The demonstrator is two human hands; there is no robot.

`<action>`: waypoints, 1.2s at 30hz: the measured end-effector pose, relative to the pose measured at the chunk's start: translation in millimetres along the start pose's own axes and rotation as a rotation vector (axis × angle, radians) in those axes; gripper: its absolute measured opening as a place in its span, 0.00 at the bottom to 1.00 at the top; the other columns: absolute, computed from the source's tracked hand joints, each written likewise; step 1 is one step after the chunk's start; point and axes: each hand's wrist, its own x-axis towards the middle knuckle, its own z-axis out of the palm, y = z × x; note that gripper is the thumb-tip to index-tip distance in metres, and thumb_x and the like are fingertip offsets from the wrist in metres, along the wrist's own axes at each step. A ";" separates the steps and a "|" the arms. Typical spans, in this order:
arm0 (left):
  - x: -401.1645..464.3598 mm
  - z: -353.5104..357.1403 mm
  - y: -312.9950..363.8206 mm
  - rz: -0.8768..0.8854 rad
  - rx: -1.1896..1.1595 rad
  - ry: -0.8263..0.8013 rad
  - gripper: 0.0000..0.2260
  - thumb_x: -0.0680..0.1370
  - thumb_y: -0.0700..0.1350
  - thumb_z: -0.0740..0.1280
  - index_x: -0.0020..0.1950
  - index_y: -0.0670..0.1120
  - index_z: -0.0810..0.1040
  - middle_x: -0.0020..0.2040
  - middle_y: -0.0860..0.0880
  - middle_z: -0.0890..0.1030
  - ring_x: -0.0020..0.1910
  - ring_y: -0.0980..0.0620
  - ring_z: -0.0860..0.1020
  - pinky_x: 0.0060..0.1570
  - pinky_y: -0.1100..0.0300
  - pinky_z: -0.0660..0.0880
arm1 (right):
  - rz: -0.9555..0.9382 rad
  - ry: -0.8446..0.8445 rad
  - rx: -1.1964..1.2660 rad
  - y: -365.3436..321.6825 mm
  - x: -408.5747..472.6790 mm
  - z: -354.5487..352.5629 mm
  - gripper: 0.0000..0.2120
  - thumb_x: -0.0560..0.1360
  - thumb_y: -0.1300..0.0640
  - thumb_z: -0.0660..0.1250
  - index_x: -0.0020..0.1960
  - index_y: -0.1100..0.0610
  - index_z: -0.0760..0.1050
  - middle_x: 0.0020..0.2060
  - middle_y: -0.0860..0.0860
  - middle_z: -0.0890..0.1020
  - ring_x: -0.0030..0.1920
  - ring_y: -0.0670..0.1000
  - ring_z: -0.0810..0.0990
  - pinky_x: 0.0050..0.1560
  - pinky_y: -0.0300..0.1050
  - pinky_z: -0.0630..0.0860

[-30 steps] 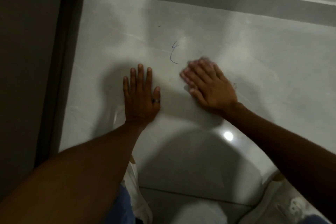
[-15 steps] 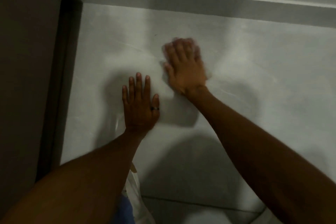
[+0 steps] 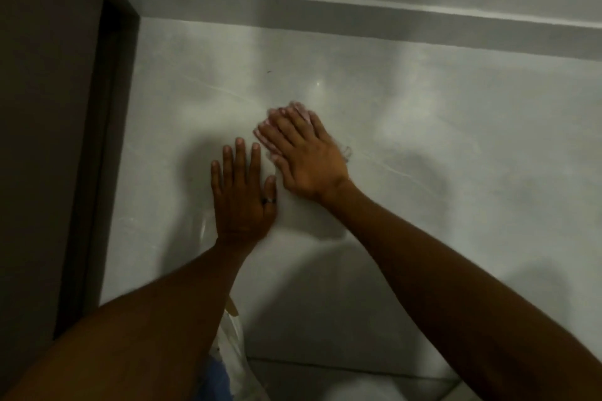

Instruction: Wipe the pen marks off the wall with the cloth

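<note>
The person's left hand [image 3: 242,195] lies flat against the pale grey wall [image 3: 423,127], palm down, fingers spread wide and straight, gripping nothing. A dark ring [image 3: 269,200] sits on its thumb.

Just beside that thumb, up and to the right, the right hand [image 3: 304,155] also presses on the wall, its fingers extended and angled toward the upper left. Its fingertips are smeared by motion blur. A faint, pale, nearly see-through edge peeks out past the little-finger side of this hand, which may be the cloth [image 3: 348,151], flattened under the palm. The blur makes it too unclear to say for certain, so whether the hand is holding it cannot be told. The two hands are very near each other, apart by a thin gap at the left thumb.

A tiny dark speck [image 3: 269,71] shows on the wall well above the right hand's fingertips. No pen line can be made out around the hands in this blurred view.

Far to the left of the left hand runs a dark door frame [image 3: 107,140]. Above both hands, a grey band with a light upper edge [image 3: 358,18] crosses the wall.
</note>
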 end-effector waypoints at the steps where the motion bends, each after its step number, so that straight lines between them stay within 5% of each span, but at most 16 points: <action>1: -0.3 0.0 -0.8 -0.003 -0.006 -0.005 0.29 0.88 0.56 0.53 0.87 0.45 0.60 0.87 0.39 0.60 0.86 0.37 0.59 0.84 0.36 0.57 | 0.067 0.030 0.002 11.8 6.7 -2.2 0.29 0.87 0.44 0.48 0.87 0.47 0.51 0.88 0.52 0.53 0.88 0.59 0.46 0.88 0.62 0.45; 4: 0.8 -1.1 1.0 -0.012 -0.016 -0.029 0.29 0.87 0.57 0.51 0.88 0.47 0.58 0.88 0.40 0.59 0.87 0.38 0.57 0.85 0.37 0.54 | 0.499 0.157 0.115 45.6 26.0 -17.1 0.29 0.87 0.43 0.47 0.87 0.48 0.51 0.88 0.53 0.52 0.88 0.60 0.45 0.87 0.63 0.44; 6: 0.9 -0.8 2.4 -0.014 -0.009 -0.031 0.29 0.88 0.57 0.50 0.88 0.47 0.58 0.88 0.40 0.59 0.87 0.38 0.57 0.85 0.38 0.53 | 0.611 0.180 0.157 37.2 25.1 -16.9 0.31 0.87 0.42 0.46 0.87 0.51 0.49 0.88 0.55 0.50 0.88 0.62 0.44 0.87 0.64 0.42; 10: 0.1 0.0 0.5 -0.003 -0.002 -0.017 0.29 0.87 0.55 0.53 0.87 0.44 0.61 0.87 0.39 0.61 0.86 0.37 0.59 0.84 0.36 0.57 | 0.009 -0.004 0.005 -5.2 -17.8 7.5 0.31 0.86 0.43 0.49 0.87 0.49 0.52 0.88 0.55 0.54 0.88 0.62 0.48 0.87 0.64 0.45; 12: -0.1 -1.2 -0.3 -0.009 -0.019 -0.027 0.29 0.87 0.55 0.52 0.87 0.44 0.61 0.87 0.39 0.61 0.86 0.36 0.59 0.83 0.35 0.57 | -0.113 -0.014 -0.025 14.1 -23.3 5.0 0.30 0.86 0.44 0.52 0.87 0.48 0.54 0.87 0.53 0.56 0.87 0.60 0.51 0.87 0.63 0.48; 18: 1.0 -5.4 1.6 -0.023 -0.032 -0.087 0.29 0.87 0.55 0.53 0.87 0.45 0.59 0.88 0.39 0.59 0.87 0.37 0.56 0.85 0.36 0.54 | 0.546 0.228 0.141 76.7 -17.2 -10.1 0.28 0.87 0.45 0.52 0.87 0.48 0.54 0.87 0.53 0.55 0.88 0.61 0.48 0.87 0.64 0.47; 25: -0.1 -0.1 -0.1 -0.018 0.003 -0.073 0.29 0.88 0.55 0.53 0.87 0.46 0.59 0.87 0.40 0.59 0.87 0.37 0.57 0.85 0.37 0.55 | 0.219 0.120 0.123 106.6 -101.2 -0.8 0.29 0.84 0.55 0.55 0.85 0.55 0.61 0.85 0.56 0.62 0.87 0.60 0.54 0.86 0.64 0.52; 29: 1.7 1.3 -0.5 -0.025 0.000 -0.082 0.29 0.88 0.55 0.53 0.88 0.46 0.59 0.88 0.40 0.59 0.87 0.37 0.57 0.85 0.37 0.54 | 0.487 0.158 0.210 100.7 -116.3 -0.2 0.31 0.79 0.62 0.57 0.83 0.61 0.64 0.84 0.63 0.62 0.86 0.65 0.55 0.87 0.66 0.48; 33: 9.2 -27.9 5.5 -0.061 -0.079 -0.314 0.29 0.88 0.53 0.57 0.88 0.46 0.56 0.89 0.40 0.53 0.88 0.36 0.51 0.86 0.38 0.48 | 0.505 -0.045 0.377 37.6 -136.9 -5.0 0.34 0.80 0.70 0.61 0.84 0.65 0.56 0.85 0.65 0.52 0.87 0.66 0.47 0.87 0.62 0.40; 35: 29.6 -60.2 4.9 -0.129 -0.182 -0.602 0.29 0.89 0.51 0.58 0.88 0.46 0.54 0.89 0.41 0.49 0.88 0.38 0.48 0.86 0.42 0.48 | 0.585 -0.065 0.795 1.1 -145.2 -34.5 0.30 0.85 0.67 0.60 0.85 0.63 0.56 0.83 0.61 0.62 0.84 0.62 0.62 0.87 0.58 0.51; 36: 42.0 -83.6 5.9 -0.225 -0.296 -0.766 0.29 0.89 0.52 0.58 0.88 0.44 0.57 0.89 0.41 0.51 0.88 0.39 0.51 0.86 0.44 0.52 | 0.710 -0.036 1.061 -17.7 -144.3 -58.4 0.27 0.87 0.62 0.61 0.84 0.60 0.60 0.76 0.57 0.74 0.74 0.59 0.75 0.83 0.57 0.63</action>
